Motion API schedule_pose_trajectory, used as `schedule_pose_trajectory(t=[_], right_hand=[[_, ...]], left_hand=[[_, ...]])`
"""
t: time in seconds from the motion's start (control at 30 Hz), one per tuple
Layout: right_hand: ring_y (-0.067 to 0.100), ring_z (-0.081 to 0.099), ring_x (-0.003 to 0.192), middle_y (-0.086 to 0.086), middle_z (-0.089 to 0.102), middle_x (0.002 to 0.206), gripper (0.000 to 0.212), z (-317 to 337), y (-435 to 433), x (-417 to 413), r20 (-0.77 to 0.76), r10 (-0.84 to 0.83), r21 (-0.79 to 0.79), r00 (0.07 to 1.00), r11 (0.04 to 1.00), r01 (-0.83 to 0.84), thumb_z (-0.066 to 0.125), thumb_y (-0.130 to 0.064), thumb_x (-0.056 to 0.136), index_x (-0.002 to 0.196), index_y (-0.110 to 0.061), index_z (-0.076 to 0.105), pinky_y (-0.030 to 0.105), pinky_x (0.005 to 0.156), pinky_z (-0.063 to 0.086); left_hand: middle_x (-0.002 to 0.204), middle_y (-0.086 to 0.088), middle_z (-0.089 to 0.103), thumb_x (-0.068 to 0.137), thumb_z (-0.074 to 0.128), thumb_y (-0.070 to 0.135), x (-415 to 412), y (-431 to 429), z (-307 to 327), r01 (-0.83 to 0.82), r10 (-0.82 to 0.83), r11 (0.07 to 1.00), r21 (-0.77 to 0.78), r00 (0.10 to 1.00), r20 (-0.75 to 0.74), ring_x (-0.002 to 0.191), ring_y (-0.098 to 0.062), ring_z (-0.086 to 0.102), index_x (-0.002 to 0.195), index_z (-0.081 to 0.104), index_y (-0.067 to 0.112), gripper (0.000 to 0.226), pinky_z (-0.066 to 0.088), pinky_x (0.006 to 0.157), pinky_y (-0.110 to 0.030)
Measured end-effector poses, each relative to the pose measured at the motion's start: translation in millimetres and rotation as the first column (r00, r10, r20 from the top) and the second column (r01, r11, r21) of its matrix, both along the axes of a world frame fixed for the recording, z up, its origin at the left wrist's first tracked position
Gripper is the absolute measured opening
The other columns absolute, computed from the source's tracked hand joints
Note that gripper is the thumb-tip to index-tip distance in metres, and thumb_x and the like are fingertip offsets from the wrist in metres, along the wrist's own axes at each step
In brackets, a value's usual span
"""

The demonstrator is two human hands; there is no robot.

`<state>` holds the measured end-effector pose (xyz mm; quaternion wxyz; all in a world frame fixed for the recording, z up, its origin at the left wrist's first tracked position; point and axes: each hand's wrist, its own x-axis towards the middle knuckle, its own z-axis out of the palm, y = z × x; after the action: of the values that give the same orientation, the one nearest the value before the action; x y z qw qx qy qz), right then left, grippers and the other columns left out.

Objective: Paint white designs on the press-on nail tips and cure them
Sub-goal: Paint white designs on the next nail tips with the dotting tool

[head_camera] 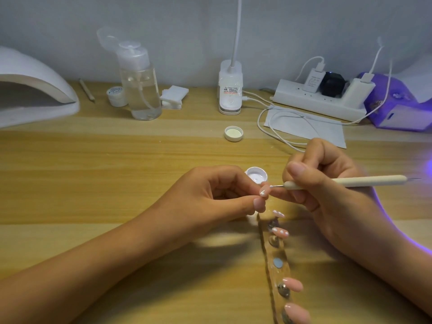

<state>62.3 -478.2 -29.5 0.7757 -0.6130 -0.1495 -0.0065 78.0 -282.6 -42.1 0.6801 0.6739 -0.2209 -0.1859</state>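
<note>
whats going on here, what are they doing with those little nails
A person is dotting white paint onto press-on nail tips. The left hand pinches one pink tip while the right hand holds a dotting tool, its point at that tip. An open pot of white paint sits just behind. On the holder strip, two dotted tips lie nearest the hands; two plain tips wait nearer the person.

Soft, even light falls from above on the table (pixel 117 160), moderately bright, with the wall (pixel 70 19) behind a dull blue-grey. A violet glow (pixel 429 165) flares at the right edge and rims the wrist of the right hand (pixel 327 183). Both hands, the left hand (pixel 210 192) included, cast soft-edged shadows beneath them. The wide lens bows the table's lines and stretches the corners; the bottom edge looks soft.
</note>
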Motion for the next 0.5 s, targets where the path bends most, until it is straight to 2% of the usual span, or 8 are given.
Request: schedule_pose_trajectory(t=[0.07,0.4,0.5], right_hand=[[0.005,0.059,0.057,-0.004,0.055,0.06,0.023,0.7,0.1,-0.6,0.0,0.006,-0.004,1.0,1.0,-0.006,0.073,-0.016,0.071,0.06,-0.02,0.053,0.026,0.064,0.057],[0.005,0.057,0.057,-0.001,0.055,0.062,0.026,-0.9,0.7,0.4,0.004,0.015,-0.008,1.0,1.0,-0.015,0.074,-0.008,0.073,0.061,-0.018,0.053,0.023,0.06,0.055],[0.004,0.058,0.057,-0.002,0.056,0.063,0.02,-1.4,0.7,0.2,0.02,0.03,-0.015,0.999,0.999,-0.029,0.069,-0.015,0.074,0.063,-0.018,0.052,0.02,0.059,0.053]], left_hand=[[0.081,-0.002,0.075,0.073,0.074,0.024,-0.2,-0.2,0.2,-0.004,0.004,1.0,-0.001,1.0,0.0,0.076,-0.009,0.066,0.081,0.073,0.014,0.012,0.054,0.074,-0.022],[0.078,0.002,0.074,0.073,0.073,0.02,-1.6,-1.5,1.9,-0.007,0.007,1.0,-0.004,1.0,0.012,0.074,-0.009,0.065,0.078,0.072,0.017,0.006,0.053,0.072,-0.019],[0.079,0.001,0.074,0.073,0.073,0.019,-1.9,-1.1,2.1,-0.006,0.006,1.0,-0.001,1.0,0.015,0.075,-0.009,0.065,0.077,0.072,0.018,0.004,0.053,0.072,-0.019]])
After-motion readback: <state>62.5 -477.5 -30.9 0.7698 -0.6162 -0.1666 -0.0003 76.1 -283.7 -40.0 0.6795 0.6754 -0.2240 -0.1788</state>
